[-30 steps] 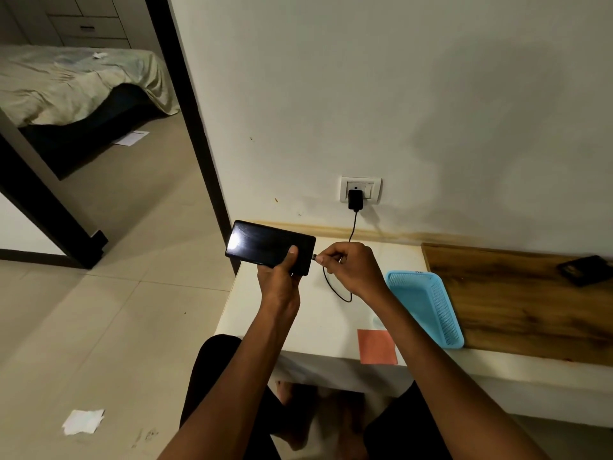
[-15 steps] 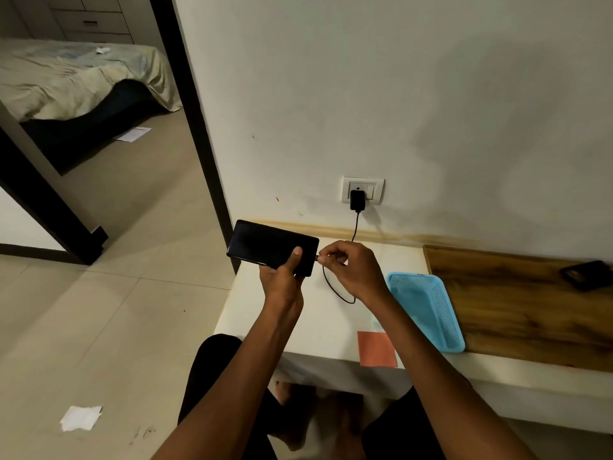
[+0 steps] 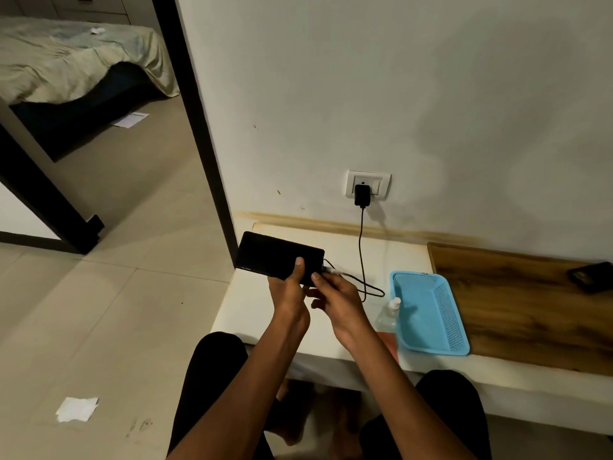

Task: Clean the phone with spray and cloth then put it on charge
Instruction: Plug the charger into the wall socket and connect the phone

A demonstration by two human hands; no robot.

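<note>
My left hand (image 3: pixel 290 293) grips the black phone (image 3: pixel 275 254) from below, thumb on its dark screen, holding it level above the left end of the white ledge (image 3: pixel 252 307). My right hand (image 3: pixel 335 297) pinches the plug end of the black charging cable (image 3: pixel 361 257) at the phone's right edge. The cable loops down and runs up to a black charger (image 3: pixel 362 195) plugged into the wall socket (image 3: pixel 368 184). A clear spray bottle (image 3: pixel 388 315) with a white cap stands beside the blue basket. An orange cloth (image 3: pixel 391 341) lies flat under my right forearm, mostly hidden.
A blue plastic basket (image 3: pixel 431 313) sits on the ledge right of my hands. A wooden board (image 3: pixel 517 303) covers the ledge farther right, with a dark object (image 3: pixel 590 275) on it. A doorway on the left opens to a bed (image 3: pixel 73 58). A paper scrap (image 3: pixel 78 408) lies on the floor.
Both hands and the phone dropped slightly lower and closer to the ledge. My right hand moved in against the phone's right edge with the cable plug. The spray bottle came into sight.
</note>
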